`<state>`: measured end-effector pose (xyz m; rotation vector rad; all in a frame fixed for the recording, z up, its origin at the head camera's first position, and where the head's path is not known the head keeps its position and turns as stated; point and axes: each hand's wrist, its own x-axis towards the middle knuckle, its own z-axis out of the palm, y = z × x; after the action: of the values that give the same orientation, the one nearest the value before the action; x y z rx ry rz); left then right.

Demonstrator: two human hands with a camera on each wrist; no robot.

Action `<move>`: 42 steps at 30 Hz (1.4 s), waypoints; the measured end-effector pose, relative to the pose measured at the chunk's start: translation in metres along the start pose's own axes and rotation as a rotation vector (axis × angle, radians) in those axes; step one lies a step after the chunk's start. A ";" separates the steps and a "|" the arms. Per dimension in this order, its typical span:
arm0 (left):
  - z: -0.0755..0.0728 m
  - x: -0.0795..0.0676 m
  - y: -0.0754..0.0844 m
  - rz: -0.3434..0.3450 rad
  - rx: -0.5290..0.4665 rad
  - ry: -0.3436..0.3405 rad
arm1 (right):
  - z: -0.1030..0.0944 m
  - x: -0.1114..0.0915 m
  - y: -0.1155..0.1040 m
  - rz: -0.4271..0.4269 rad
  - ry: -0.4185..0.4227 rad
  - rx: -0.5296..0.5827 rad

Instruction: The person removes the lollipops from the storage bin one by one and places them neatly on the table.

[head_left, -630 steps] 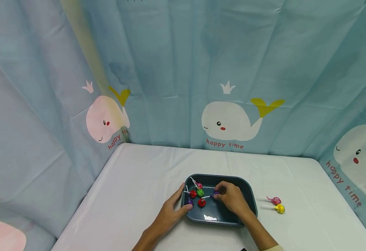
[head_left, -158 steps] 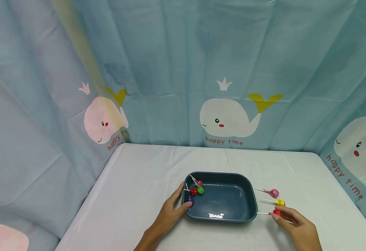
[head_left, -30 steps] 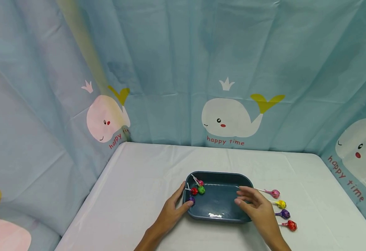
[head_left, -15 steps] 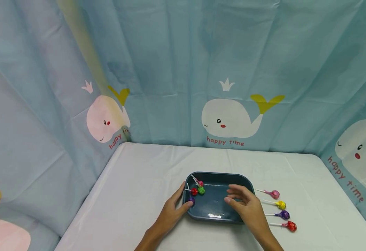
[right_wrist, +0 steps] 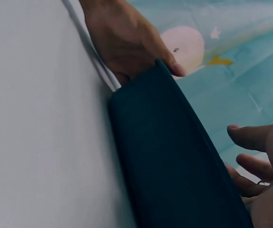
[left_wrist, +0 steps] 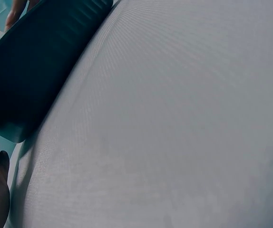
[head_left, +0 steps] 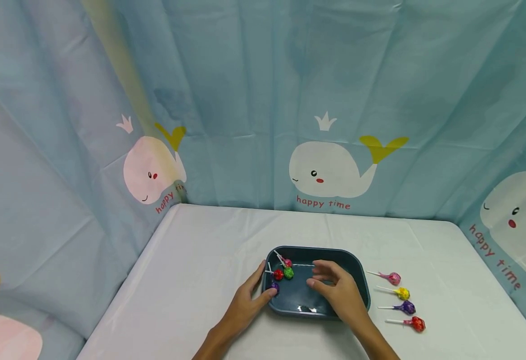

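My left hand (head_left: 243, 304) grips the left end of a dark blue tray (head_left: 321, 310), its thumb over the rim and its fingers along the outer wall. My right hand (head_left: 341, 290) is over the middle of the tray, thumb and fingers apart with nothing between them. Inside the tray, at its left end, are a pink lollipop (head_left: 288, 262), a green lollipop (head_left: 288, 273), a red lollipop (head_left: 278, 274) and a purple lollipop (head_left: 275, 287), close to my left thumb. In the right wrist view, the left hand (right_wrist: 127, 40) holds the tray's far corner (right_wrist: 141, 90).
On the white table (head_left: 217, 240), right of the tray, lie a pink lollipop (head_left: 394, 278), a yellow lollipop (head_left: 402, 293), a purple lollipop (head_left: 408, 307) and a red lollipop (head_left: 418, 324), stacked in a column, sticks pointing left. A whale-print curtain (head_left: 244, 165) surrounds the table.
Earlier, a purple and a red lollipop left the tray for the column on the right. Over the last second my empty right hand has moved left across the tray. The left hand stays put.
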<state>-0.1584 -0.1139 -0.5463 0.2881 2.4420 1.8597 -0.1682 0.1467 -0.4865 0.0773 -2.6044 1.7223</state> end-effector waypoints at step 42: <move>0.000 0.000 0.001 -0.009 0.010 0.011 | 0.044 0.039 0.002 -0.021 -0.091 -0.121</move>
<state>-0.1582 -0.1138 -0.5454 0.2677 2.4558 1.8510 -0.2069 0.1056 -0.5037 0.1850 -2.7543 1.5872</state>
